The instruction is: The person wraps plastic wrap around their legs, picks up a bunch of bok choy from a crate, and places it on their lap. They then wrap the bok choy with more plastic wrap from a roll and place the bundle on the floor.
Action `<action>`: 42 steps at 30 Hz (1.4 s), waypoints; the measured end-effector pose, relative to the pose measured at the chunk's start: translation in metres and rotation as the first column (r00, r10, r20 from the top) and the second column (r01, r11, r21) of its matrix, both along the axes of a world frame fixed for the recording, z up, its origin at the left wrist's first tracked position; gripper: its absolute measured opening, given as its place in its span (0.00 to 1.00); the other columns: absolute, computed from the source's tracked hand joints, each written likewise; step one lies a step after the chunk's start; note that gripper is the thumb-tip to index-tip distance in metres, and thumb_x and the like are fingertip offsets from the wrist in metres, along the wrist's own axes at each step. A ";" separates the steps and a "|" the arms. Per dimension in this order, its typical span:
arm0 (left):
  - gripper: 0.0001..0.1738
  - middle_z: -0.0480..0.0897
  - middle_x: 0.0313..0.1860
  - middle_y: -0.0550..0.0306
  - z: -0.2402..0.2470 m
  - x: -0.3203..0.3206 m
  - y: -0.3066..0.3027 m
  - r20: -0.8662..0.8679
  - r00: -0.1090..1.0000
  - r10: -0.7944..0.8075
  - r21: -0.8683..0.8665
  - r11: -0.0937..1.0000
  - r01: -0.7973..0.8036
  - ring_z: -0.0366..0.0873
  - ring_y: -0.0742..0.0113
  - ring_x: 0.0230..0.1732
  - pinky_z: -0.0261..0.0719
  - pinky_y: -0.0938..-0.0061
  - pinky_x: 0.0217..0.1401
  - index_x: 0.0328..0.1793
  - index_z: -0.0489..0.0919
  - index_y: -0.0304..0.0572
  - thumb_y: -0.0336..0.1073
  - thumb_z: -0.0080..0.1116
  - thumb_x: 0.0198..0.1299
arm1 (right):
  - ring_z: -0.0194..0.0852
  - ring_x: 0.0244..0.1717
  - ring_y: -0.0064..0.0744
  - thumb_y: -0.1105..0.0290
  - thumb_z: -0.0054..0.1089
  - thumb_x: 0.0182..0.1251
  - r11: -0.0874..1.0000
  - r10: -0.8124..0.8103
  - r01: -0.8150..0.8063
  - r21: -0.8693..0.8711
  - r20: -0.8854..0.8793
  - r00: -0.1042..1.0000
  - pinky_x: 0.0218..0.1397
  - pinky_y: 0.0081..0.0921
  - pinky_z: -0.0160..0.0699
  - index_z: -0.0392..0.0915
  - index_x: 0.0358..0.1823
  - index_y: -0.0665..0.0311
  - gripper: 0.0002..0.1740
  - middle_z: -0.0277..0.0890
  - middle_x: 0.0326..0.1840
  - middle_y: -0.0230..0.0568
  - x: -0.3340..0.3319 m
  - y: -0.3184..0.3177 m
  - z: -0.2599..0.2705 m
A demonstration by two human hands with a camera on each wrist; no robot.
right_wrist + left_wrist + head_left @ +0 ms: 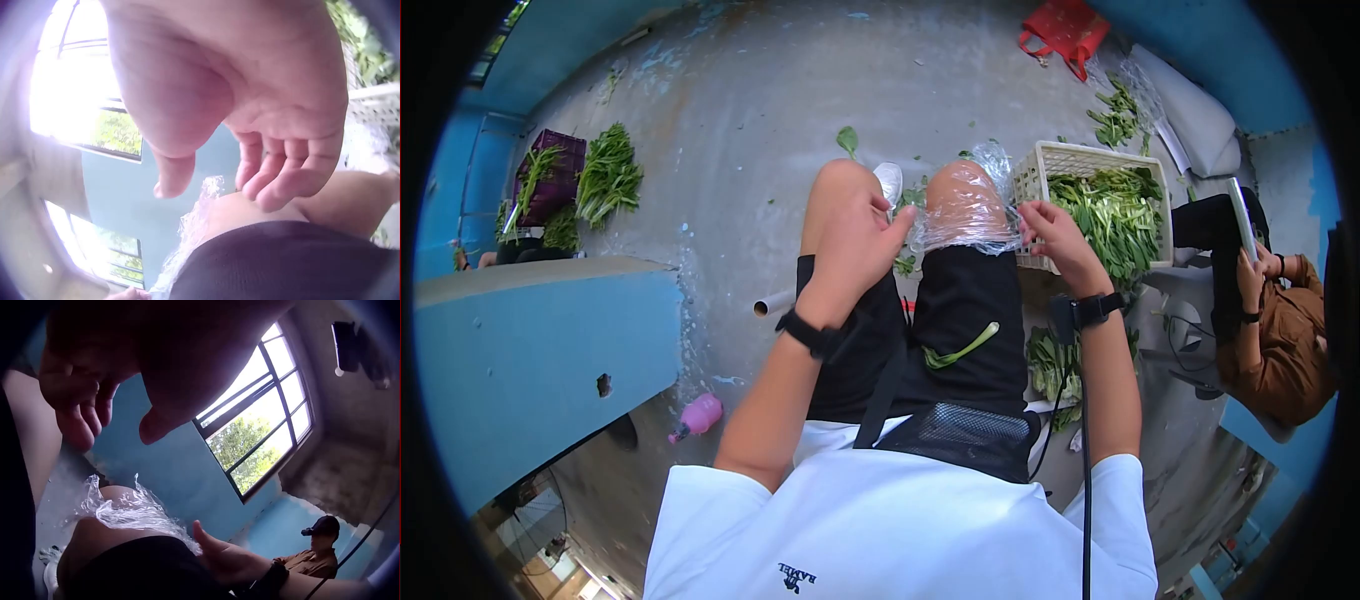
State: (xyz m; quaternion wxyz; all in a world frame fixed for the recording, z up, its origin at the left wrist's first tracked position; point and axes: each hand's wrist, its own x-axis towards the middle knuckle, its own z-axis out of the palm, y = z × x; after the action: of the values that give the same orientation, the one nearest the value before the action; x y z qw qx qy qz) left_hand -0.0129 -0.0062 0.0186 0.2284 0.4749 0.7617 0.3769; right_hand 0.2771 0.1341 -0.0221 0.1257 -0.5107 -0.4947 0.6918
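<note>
A sheet of clear plastic film [970, 215] lies crumpled over the wearer's right knee, its lower edge against the black shorts [970, 290]. On the film's left side is my left hand [862, 235], above the left thigh. Its fingers bend loosely, and the thumb stands apart with nothing between in the left wrist view. At the film's right edge hovers my right hand [1060, 240], fingers softly bent. The right wrist view shows a gap between its thumb [175, 175] and fingers [281, 187]. One leafy green stalk [962, 346] rests on the shorts.
Right of the knee stands a white crate [1100, 155] filled with leafy greens, with more greens [1050, 365] beside the thigh. A seated person [1280, 330] holds a tablet at far right. Left are a blue ledge [550, 350], a pink bottle [698, 414] and a purple crate [558, 165].
</note>
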 end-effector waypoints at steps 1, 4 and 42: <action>0.20 0.84 0.30 0.49 -0.006 -0.002 0.012 0.101 0.989 -0.104 -0.246 0.961 0.126 0.85 0.62 0.30 0.80 0.65 0.33 0.45 0.83 0.28 0.44 0.67 0.70 | 0.73 0.34 0.09 0.51 0.65 0.79 1.000 0.001 -0.001 0.002 -0.001 1.000 0.34 0.13 0.72 0.80 0.49 0.57 0.17 0.76 0.35 0.20 -0.004 0.006 -0.002; 0.19 0.85 0.26 0.53 -0.011 0.008 0.027 0.216 0.964 -0.153 -0.427 0.873 0.234 0.82 0.71 0.23 0.79 0.71 0.26 0.39 0.85 0.27 0.41 0.67 0.72 | 0.75 0.36 0.16 0.50 0.68 0.75 0.976 -0.055 0.031 0.217 0.107 0.993 0.37 0.18 0.75 0.81 0.50 0.64 0.22 0.80 0.38 0.26 -0.020 0.018 0.001; 0.36 0.80 0.56 0.45 0.026 -0.067 -0.003 -0.031 0.994 -0.106 -0.046 0.993 0.105 0.81 0.56 0.55 0.82 0.62 0.56 0.69 0.77 0.35 0.53 0.72 0.65 | 0.84 0.40 0.66 0.44 0.59 0.76 0.630 -0.020 -0.429 0.647 0.566 0.824 0.44 0.52 0.82 0.81 0.37 0.68 0.29 0.85 0.34 0.60 -0.116 0.003 0.017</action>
State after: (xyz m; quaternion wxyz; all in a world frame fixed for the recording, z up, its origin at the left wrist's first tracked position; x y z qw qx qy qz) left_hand -0.0800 -0.0091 0.0451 0.2457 0.5156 0.7473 0.3395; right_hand 0.1612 0.1375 -0.0056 0.1026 -0.5168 -0.8068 0.2675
